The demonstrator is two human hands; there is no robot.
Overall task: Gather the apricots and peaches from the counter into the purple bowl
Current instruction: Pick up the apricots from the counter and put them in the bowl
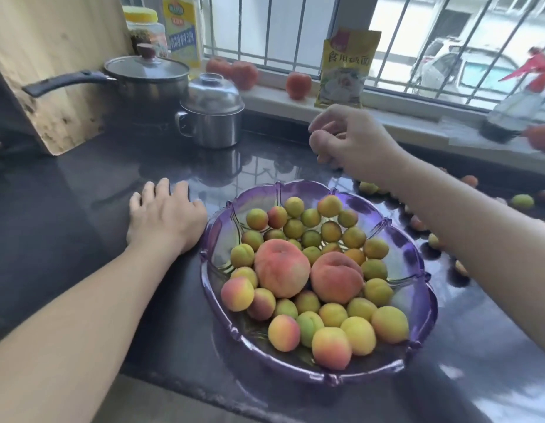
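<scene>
- A wooden board (51, 71) leaned at the far left, and beside it a dark saucepan (143, 83) with a glass lid sat on the dark counter (82, 184); a yellow-capped jar (144, 29) and a yellow-labelled bottle (181, 29) stood behind it.
- A small steel pot (211, 112) with a domed lid stood just right of the saucepan.
- The left hand (166, 213) lay flat on the counter, palm down, fingers straight and slightly spread, holding nothing, just beside the left rim of the bowl.
- Red-orange fruit (298, 85) sat on the windowsill, next to a yellow packet (346, 68) propped against the window bars.
- The purple bowl (423, 300) stood on the counter at centre right, already holding two peaches (282, 267) amid many apricots (358, 335) (yellow, green-tinged and blushed red).
- The right hand (353, 141) hung above the counter beyond the far rim of the bowl, fingers curled inward toward the thumb; whether they pinched anything I could not tell, as the fingertips were blurred.
- More small fruit (522, 201) lay scattered on the counter to the right of the bowl, partly hidden behind the right forearm.
- A spray bottle (521, 102) with a red trigger stood on the sill at the far right.
</scene>
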